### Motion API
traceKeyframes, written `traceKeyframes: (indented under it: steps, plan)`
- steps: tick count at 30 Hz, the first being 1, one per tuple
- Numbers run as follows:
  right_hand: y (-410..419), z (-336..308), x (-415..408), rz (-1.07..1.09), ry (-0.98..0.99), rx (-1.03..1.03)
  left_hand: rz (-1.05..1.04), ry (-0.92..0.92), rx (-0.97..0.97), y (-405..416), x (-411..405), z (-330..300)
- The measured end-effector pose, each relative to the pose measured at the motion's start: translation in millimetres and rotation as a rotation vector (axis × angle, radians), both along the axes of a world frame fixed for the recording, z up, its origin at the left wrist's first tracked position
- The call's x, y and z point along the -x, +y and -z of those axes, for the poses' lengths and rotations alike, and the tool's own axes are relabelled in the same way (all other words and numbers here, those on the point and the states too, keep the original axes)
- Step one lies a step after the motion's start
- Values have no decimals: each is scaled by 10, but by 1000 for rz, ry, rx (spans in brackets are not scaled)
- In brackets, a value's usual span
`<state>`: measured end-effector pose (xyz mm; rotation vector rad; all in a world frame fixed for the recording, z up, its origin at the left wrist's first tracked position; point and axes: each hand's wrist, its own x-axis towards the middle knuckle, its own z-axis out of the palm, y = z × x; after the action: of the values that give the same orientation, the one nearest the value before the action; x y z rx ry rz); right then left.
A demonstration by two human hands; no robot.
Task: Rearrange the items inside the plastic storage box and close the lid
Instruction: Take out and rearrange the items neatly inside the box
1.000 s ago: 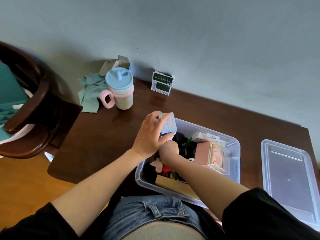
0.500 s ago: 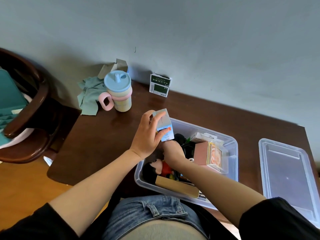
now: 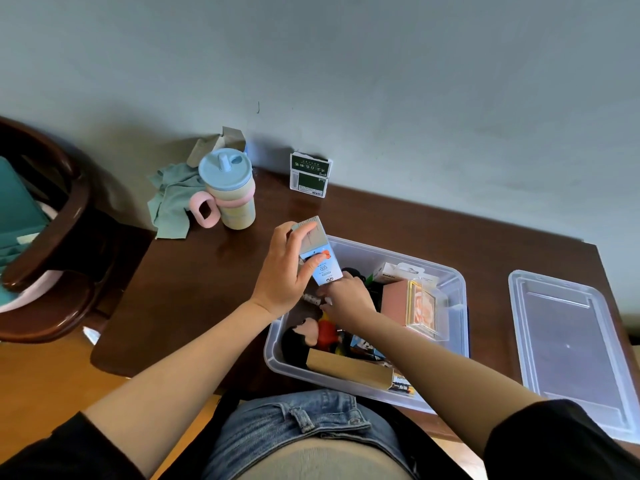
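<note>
A clear plastic storage box (image 3: 459,327) stands on the dark wooden table (image 3: 194,285) in front of me. My left hand (image 3: 285,273) grips a small light-blue carton (image 3: 320,256) above the box's far left corner, tilted on end. My right hand (image 3: 346,297) reaches down into the box under the carton, fingers pointing left; what they touch is hidden. Inside lie a black-haired doll in red (image 3: 304,336), a pink box with a clear case (image 3: 412,303), a white package (image 3: 398,271) and a brown cardboard box (image 3: 349,370). The clear lid (image 3: 568,344) lies flat to the right.
A pastel cup with a blue lid and pink handle (image 3: 230,192) stands at the table's back left beside a green cloth (image 3: 169,202). A green-and-white packet (image 3: 310,174) leans on the wall. A dark wooden chair (image 3: 52,244) stands left of the table.
My left hand has turned the blue carton from lying flat to standing on end. My right hand has shifted slightly farther back inside the storage box.
</note>
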<state>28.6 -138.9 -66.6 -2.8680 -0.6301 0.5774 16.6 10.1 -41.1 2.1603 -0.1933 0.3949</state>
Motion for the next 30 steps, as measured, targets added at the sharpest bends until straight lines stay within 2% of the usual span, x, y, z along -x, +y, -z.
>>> traceKeyframes:
  steps: [5, 7, 9, 11, 14, 16, 17, 23, 26, 28, 30]
  plan:
    - [217, 70, -5, -39, 2, 160, -24, 12, 77, -30, 28, 14]
    - [312, 124, 9, -11, -9, 126, -29, 8, 95, -13, 29, -7]
    - [370, 143, 25, 112, -42, 4, -13, 8, 109, 0, 34, -42]
    - [383, 171, 27, 185, -52, -17, -7, 16, 119, 13, 37, -72]
    - [318, 98, -7, 118, 98, 6, -11, 32, 148, 24, 22, -101]
    - [272, 26, -12, -11, 81, 109, -7, 34, 154, 27, 3, -113]
    - [246, 2, -6, -9, 89, 111, -1, 38, 157, 28, -2, -119]
    - [-13, -232, 131, -55, 222, -16, 83, 95, 137, 84, -25, -104]
    - [-287, -451, 250, 1, 252, -101, 152, 158, -4, 103, -1, -75]
    - [-480, -607, 293, 41, 267, -136, 205, 119, -174, 106, 29, -50]
    - [-675, -696, 293, 183, 321, -256, 254, 81, -325, 88, 47, -38]
